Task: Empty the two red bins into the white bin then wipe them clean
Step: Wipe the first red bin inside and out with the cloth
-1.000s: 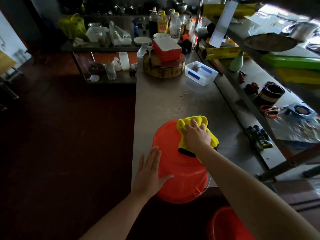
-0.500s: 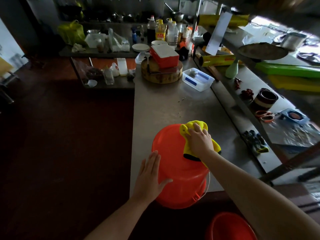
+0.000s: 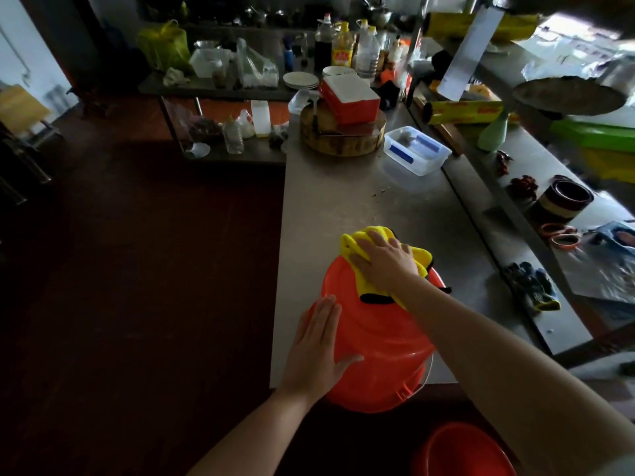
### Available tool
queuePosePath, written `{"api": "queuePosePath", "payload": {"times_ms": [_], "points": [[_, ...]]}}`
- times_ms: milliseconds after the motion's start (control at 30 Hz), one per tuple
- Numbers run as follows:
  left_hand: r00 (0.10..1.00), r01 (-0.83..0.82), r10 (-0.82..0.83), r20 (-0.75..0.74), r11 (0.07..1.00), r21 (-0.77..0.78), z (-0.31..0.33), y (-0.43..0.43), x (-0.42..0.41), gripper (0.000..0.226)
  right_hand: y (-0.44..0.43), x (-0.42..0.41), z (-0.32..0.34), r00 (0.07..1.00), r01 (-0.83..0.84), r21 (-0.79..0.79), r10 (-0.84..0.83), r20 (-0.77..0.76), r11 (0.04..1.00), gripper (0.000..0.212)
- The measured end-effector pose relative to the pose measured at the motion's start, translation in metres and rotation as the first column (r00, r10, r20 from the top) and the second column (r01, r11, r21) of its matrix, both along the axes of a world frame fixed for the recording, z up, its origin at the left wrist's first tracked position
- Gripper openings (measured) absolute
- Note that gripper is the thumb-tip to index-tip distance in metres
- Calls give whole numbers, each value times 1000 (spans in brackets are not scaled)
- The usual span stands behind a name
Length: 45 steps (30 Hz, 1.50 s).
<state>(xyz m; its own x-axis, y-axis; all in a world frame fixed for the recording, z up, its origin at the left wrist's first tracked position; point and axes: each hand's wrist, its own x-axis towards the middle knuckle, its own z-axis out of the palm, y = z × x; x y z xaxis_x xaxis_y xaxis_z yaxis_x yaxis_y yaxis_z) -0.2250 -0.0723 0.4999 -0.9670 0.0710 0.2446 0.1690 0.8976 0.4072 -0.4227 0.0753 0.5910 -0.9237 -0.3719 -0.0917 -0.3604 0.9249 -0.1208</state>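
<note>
I see bin (image 3: 378, 341) upturned, overhanging counter (image 3: 343, 207) near edge. Left hand (image 3: 316, 352) fingers straight, together, bracing its side; right hand (image 3: 390, 266) fingers flat, pressing cloth (image 3: 352, 243) on base. Hard wipe may tip it off.

I'm looking at a working kitchen. Steel counter (image 3: 343, 207), round chopping block (image 3: 340, 139), oil and sauce bottles (image 3: 343, 46), stacked plates (image 3: 300, 80).

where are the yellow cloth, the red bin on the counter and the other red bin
yellow cloth (image 3: 354, 242): head view, its bunched far corner.
red bin on the counter (image 3: 381, 348): head view, its side wall.
other red bin (image 3: 460, 451): head view, the part showing at the bottom edge.
</note>
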Motion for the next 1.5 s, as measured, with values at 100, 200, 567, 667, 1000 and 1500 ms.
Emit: {"api": "queuePosePath", "payload": {"times_ms": [100,200,567,667,1000,1500], "points": [[1000,-7,7,-8,1000,4,-5,0,-1,105,32,-9,3,991,127,-41,-126,37,991,64],[1000,-12,12,-15,1000,-2,-7,-1,-3,104,64,-7,3,983,170,-131,-159,91,977,55],[999,-27,25,47,999,39,0,2,-3,106,120,88,-27,946,276,-516,-323,-2,811,44],[999,-21,18,41,997,76,-1,4,-2,106,124,123,-43,921,229,-593,-369,-124,772,45],[993,-3,-36,112,944,330,-2,2,-1,113,94,199,-53,946,-18,-488,-143,-291,872,76],[975,77,-172,140,855,512,-2,-35,-6,98,12,177,-20,974,-212,-75,204,-96,974,63]]}}
